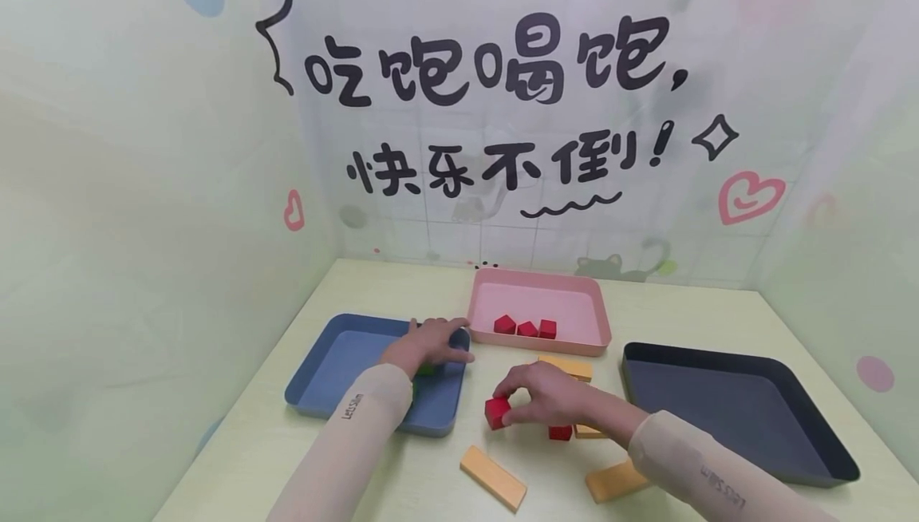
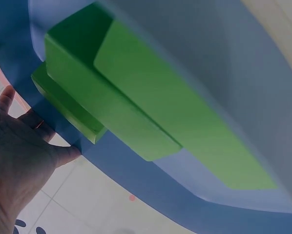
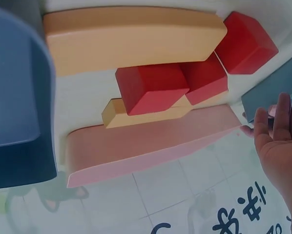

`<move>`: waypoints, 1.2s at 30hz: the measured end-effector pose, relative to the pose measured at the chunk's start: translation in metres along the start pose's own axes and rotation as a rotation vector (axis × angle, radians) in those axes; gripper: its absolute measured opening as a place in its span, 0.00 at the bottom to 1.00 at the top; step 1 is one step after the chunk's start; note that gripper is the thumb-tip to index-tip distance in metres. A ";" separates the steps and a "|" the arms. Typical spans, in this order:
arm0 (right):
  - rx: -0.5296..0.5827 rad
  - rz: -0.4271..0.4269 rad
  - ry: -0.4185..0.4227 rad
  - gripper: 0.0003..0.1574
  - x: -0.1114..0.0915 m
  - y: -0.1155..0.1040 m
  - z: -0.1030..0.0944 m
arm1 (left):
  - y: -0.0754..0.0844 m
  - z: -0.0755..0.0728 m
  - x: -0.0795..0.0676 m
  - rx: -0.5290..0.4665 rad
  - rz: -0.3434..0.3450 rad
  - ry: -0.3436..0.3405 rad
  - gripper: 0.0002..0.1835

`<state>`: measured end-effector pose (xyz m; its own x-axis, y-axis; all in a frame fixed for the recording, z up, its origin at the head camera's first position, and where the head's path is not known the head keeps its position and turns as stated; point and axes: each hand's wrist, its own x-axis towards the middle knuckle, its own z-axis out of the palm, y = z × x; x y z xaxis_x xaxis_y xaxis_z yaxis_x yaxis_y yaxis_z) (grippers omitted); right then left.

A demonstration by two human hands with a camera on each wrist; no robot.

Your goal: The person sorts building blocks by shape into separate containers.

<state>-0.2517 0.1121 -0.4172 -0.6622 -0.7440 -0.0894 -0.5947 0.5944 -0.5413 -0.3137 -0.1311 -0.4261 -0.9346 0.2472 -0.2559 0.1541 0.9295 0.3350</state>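
While three red cubes (image 1: pixel 527 330) are trayed, another red cube (image 1: pixel 496 413) is pinched by right hand (image 1: pixel 549 394), left hand (image 1: pixel 428 341) splayed; oblong yellow blocks (image 1: pixel 493 478) untrayed.

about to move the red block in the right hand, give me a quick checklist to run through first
1. Held red block secure: looks ok, the right hand pinches it between thumb and fingers.
2. Room in the pink tray: ok, bare floor shows behind its three red blocks.
3. Left hand free: ok, it holds no block.
4. All red blocks trayed: not ok, other red blocks lie among the orange blocks on the table.
5. Green blocks in the blue tray, full count: cannot tell, partly hidden.
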 end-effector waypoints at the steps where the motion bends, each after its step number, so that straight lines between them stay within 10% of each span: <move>1: 0.004 0.003 0.008 0.23 0.000 0.000 -0.001 | 0.000 0.000 0.000 0.000 0.000 0.000 0.40; 22: 0.088 0.053 0.109 0.24 0.004 0.004 -0.021 | -0.001 -0.001 -0.001 -0.014 -0.015 0.001 0.40; 36: 0.008 0.199 0.347 0.19 0.012 0.042 -0.050 | 0.002 -0.003 -0.004 -0.009 0.009 -0.005 0.40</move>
<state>-0.3072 0.1436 -0.3988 -0.8796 -0.4663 0.0939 -0.4366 0.7131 -0.5485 -0.3104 -0.1311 -0.4220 -0.9317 0.2565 -0.2572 0.1594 0.9250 0.3450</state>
